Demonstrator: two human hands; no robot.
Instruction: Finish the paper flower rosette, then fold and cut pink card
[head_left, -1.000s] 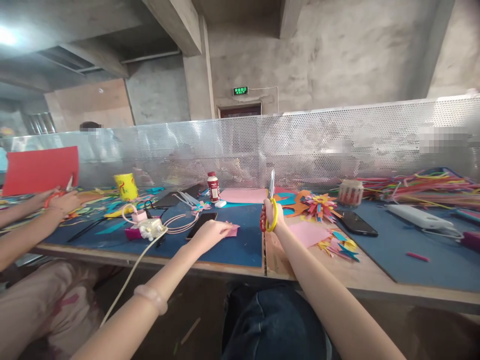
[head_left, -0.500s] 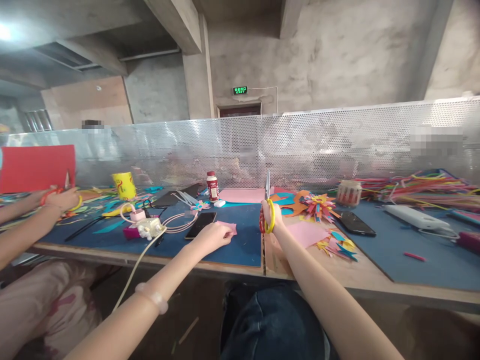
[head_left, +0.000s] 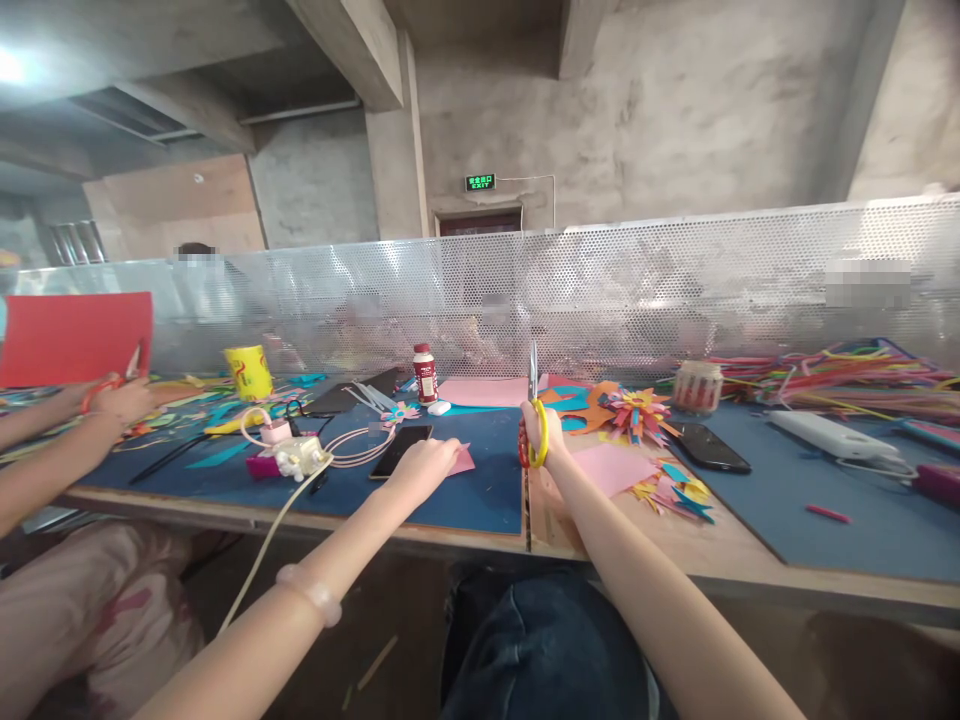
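My left hand (head_left: pixel 426 468) is closed, its fingers on a small piece of pink paper (head_left: pixel 463 460) just above the blue mat (head_left: pixel 480 505). Beside that hand lies a black phone (head_left: pixel 391 452). My right hand (head_left: pixel 551 428) is wrapped round a pair of scissors (head_left: pixel 533 368), whose metal blades point up and away from me. A yellow loop and a red one show at this hand. Between the scissors and the pink piece there is a gap. To the right lie a larger pink sheet (head_left: pixel 611 468), cut paper petals (head_left: pixel 679 490) and a multicoloured paper flower (head_left: pixel 639 410).
A red-capped bottle (head_left: pixel 424 375), a charger with cables (head_left: pixel 300 455) and a yellow tin (head_left: pixel 248 372) stand towards the left. At far left a co-worker's hands hold scissors at a red sheet (head_left: pixel 75 338). Another phone (head_left: pixel 709 446), a jar (head_left: pixel 697 386) and a white glue gun (head_left: pixel 836 436) are at right.
My left hand has shifted slightly up and the pink piece has turned a little. The scissors have tilted slightly left. At the far left, the co-worker's hands have moved a little.
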